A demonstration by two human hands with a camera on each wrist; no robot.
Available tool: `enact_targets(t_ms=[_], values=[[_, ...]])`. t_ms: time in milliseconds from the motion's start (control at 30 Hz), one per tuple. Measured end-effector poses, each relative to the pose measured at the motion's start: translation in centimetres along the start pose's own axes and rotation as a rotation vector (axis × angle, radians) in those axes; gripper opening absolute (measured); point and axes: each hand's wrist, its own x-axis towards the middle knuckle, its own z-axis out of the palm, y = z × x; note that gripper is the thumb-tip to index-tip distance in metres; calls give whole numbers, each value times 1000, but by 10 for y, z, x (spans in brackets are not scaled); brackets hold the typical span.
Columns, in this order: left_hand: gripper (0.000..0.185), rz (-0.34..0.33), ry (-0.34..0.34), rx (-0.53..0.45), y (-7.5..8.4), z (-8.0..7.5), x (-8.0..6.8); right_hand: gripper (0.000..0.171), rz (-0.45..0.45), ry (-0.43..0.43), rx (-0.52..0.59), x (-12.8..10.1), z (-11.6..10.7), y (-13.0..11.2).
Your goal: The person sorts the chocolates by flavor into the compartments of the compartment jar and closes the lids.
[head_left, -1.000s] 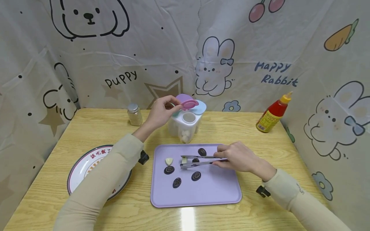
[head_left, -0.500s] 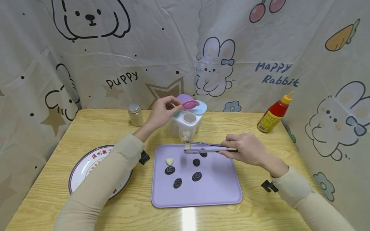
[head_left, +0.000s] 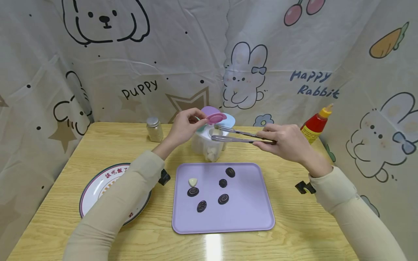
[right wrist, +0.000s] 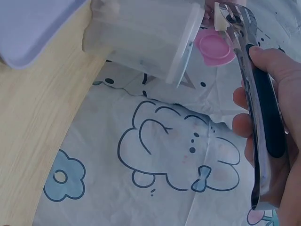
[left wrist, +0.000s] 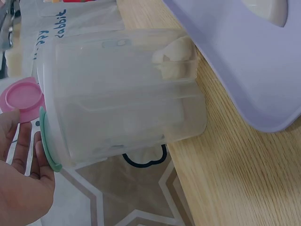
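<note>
Metal tongs over the container.
My right hand squeezes them on a white piece; left hand pinches the pink lid open. Five pieces remain on the tray.

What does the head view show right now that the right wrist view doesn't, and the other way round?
Only the head view shows the left hand pinching the pink lid, the chocolates on the purple tray, the plate and the sauce bottle. Only the right wrist view shows a pale piece between the tong tips. Both show the right hand gripping the tongs at the clear container.
</note>
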Motion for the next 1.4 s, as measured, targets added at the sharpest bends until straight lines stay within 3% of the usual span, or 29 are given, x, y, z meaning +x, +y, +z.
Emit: enact_targets(t_ms=[200,300,667,933,1167,1400], values=[[16,-6,-2,6,1,1,1,28,33,-23,-12,5,6,12],[16,-15,-6,9,2,2,1,24,49,-27,-22,6,9,16],[16,-14,-7,9,-1,3,2,30,65,-29,-40,4,11,20],[16,3,-5,1,-2,0,3,80,78,-25,-50,0,1,14],[16,-7,-6,-8,0,-1,2,77,39,-48,-44,-7,-6,2],[16,-30,-8,-1,-1,-1,1,74,-21,-67,-8,-17,6,-11]])
